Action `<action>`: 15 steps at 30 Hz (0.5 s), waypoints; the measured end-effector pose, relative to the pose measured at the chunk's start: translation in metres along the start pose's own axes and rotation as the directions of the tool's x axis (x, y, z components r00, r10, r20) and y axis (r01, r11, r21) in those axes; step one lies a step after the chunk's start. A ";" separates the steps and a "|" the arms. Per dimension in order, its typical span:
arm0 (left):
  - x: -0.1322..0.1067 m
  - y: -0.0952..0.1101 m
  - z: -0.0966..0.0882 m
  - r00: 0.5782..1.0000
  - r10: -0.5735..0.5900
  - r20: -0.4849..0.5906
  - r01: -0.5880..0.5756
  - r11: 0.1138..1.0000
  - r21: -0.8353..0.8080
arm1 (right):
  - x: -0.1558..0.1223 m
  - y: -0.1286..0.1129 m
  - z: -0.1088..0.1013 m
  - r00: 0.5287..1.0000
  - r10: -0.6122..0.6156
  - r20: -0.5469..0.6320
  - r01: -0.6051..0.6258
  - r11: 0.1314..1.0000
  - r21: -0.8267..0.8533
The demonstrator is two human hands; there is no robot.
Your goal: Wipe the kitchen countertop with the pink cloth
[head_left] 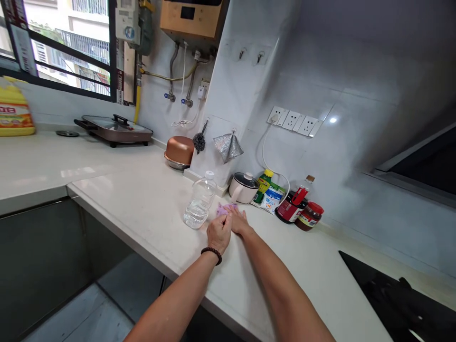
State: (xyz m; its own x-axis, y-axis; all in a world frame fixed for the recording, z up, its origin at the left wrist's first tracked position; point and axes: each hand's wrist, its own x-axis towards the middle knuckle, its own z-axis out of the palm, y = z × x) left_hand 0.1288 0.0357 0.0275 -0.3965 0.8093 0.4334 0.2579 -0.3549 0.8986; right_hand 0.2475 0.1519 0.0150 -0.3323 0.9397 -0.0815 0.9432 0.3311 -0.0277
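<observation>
Both my hands rest together on the white counter (pixel 149 204), on a small pink-purple cloth (pixel 223 208). My left hand (pixel 218 232), with a dark bead bracelet at the wrist, has its fingers curled and pinches the cloth's near edge. My right hand (pixel 238 220) lies flat on the cloth with its fingers stretched out. A clear plastic bottle (pixel 199 202) with a white cap and a little water stands just left of my hands.
Behind the hands stand a small white pot with a dark lid (pixel 243 187), a green bottle (pixel 264 184), a blue-white packet (pixel 272 198) and two dark sauce jars (pixel 299 209). A copper pot (pixel 179 152) and an electric griddle (pixel 114 128) sit farther left. A black cooktop (pixel 399 299) lies right.
</observation>
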 end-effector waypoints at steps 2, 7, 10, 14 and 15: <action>0.000 -0.001 0.000 1.000 -0.015 0.013 0.015 1.000 0.023 | -0.015 0.032 -0.007 0.996 0.094 0.001 -0.094 0.995 0.016; 0.001 0.000 0.004 0.999 -0.039 0.023 0.039 0.999 0.031 | -0.081 0.140 -0.018 0.922 0.386 -0.016 -0.386 0.922 -0.006; 0.002 0.002 0.005 0.998 -0.042 0.044 0.041 0.999 0.031 | -0.138 0.219 -0.007 0.849 0.525 -0.058 -0.526 0.850 -0.016; 0.001 0.005 0.004 0.998 -0.047 0.051 0.047 0.999 -0.002 | -0.212 0.318 0.029 0.809 0.563 -0.168 -0.577 0.815 -0.047; 0.001 0.005 0.004 0.997 -0.049 0.054 0.049 0.999 -0.004 | -0.226 0.337 0.038 0.803 0.559 -0.205 -0.580 0.812 -0.058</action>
State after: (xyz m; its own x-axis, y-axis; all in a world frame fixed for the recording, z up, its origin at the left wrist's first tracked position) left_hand 0.1334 0.0370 0.0325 -0.3603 0.8498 0.3847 0.2346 -0.3166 0.9191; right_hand 0.6400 0.0478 -0.0138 0.2605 0.9575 0.1237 0.9589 -0.2715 0.0825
